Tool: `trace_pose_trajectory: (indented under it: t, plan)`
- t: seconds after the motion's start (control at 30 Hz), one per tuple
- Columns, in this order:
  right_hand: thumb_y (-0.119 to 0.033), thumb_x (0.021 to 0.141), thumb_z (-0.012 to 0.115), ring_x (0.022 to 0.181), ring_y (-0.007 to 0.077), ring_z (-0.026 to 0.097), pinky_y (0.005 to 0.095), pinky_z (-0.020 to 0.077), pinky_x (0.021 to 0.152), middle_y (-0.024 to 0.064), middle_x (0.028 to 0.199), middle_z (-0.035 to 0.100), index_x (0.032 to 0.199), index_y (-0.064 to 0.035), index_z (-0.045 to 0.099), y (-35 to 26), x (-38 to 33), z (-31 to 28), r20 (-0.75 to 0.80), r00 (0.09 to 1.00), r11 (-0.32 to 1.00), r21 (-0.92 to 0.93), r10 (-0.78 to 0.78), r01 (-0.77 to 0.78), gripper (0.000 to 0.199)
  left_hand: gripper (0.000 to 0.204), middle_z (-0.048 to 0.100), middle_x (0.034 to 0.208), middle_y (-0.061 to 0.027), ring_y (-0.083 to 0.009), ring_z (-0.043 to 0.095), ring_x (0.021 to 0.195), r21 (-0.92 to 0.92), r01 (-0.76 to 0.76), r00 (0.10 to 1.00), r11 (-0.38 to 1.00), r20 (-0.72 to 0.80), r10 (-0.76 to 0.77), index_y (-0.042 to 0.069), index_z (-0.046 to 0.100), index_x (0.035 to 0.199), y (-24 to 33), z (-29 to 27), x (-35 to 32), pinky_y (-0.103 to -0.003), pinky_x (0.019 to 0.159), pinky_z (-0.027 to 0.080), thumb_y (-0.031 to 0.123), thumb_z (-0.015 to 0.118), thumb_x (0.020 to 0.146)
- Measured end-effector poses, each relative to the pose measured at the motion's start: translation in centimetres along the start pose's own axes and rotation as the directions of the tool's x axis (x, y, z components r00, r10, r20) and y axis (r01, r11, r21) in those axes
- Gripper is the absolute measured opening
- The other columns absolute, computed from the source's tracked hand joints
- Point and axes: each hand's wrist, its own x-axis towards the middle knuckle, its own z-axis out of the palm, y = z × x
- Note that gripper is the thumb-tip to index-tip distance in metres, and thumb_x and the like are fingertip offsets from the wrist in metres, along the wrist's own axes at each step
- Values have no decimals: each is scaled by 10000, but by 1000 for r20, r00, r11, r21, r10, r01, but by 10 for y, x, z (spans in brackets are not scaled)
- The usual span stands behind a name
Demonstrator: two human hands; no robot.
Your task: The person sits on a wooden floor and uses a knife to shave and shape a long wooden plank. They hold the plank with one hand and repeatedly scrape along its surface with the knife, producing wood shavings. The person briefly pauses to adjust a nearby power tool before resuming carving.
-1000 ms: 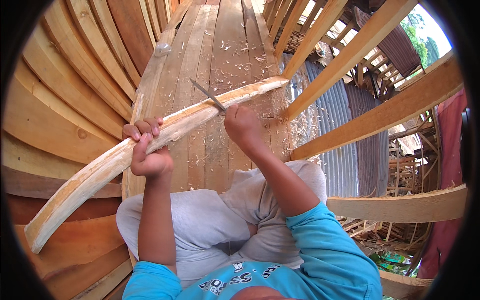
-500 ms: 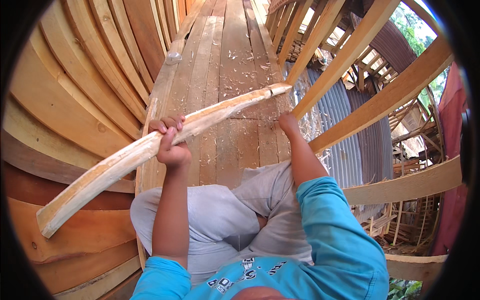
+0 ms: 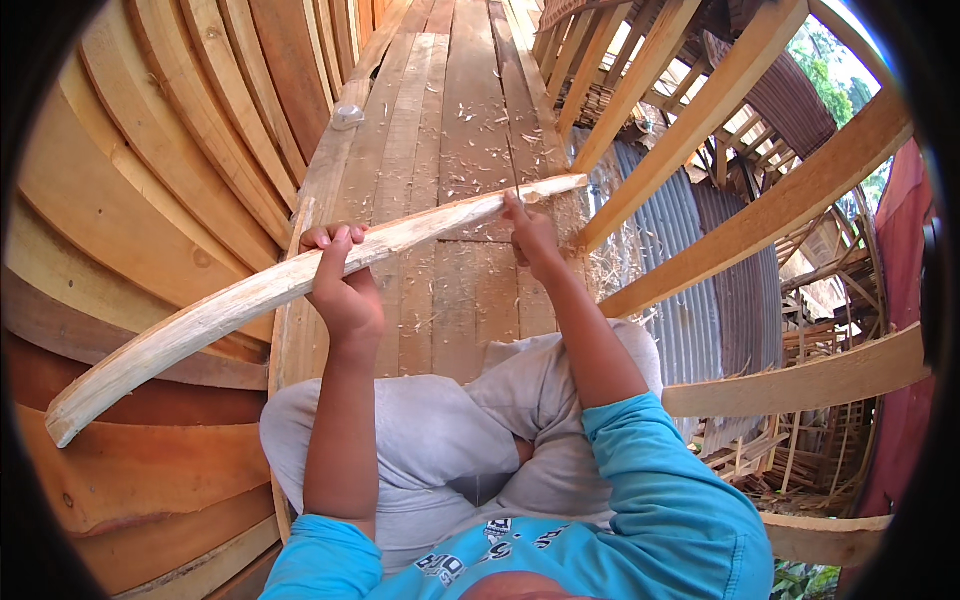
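A long, curved length of pale wood (image 3: 200,307) slants across in front of me, low at the left and higher at the right. My left hand (image 3: 343,280) is wrapped around it near its middle. My right hand (image 3: 533,238) grips a long-bladed knife (image 3: 514,155), its handle hidden in the fist. Seen nearly edge-on, the thin dark blade points away from me over the wood's right part. Whether the edge touches the wood, I cannot tell.
Plank flooring (image 3: 410,130) scattered with shavings runs ahead between bent side planks (image 3: 130,190) on the left and upright ribs (image 3: 690,125) on the right. A small clear object (image 3: 347,118) lies by the left planks. Corrugated sheets (image 3: 685,290) show beyond the ribs.
My right hand has come left and up from beside the right ribs to the wood, and the knife blade now shows. The wood's left end has risen and shifted left.
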Motion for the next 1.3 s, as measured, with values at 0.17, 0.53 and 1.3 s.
trace_pose_trajectory:
  t: [0.17,0.53,1.3]
  plan:
    - [-484,869,720,400,75,257,284,194,391,-71,521,296,848,-41,594,-4,12,6,-13,1000,999,47,1,-1,461,286,527,968,-35,-218,519,1065,-34,0,968,999,251,8,100,507,1138,9,-13,8,-443,1112,345,135,609,873]
    - [-411,886,710,418,81,324,289,236,399,-53,535,365,845,-28,582,-8,18,-2,60,998,997,68,35,-39,405,253,527,906,30,-174,563,1076,-84,-254,915,963,303,268,192,522,885,49,-32,23,-452,1108,370,301,734,798]
    - [-265,1044,446,586,92,474,280,388,564,15,634,537,876,-11,677,-10,37,-42,-26,953,884,-381,-303,271,382,274,518,985,-3,-218,511,1150,69,-185,901,980,411,142,173,504,1020,5,-35,28,-520,1192,272,194,707,837]
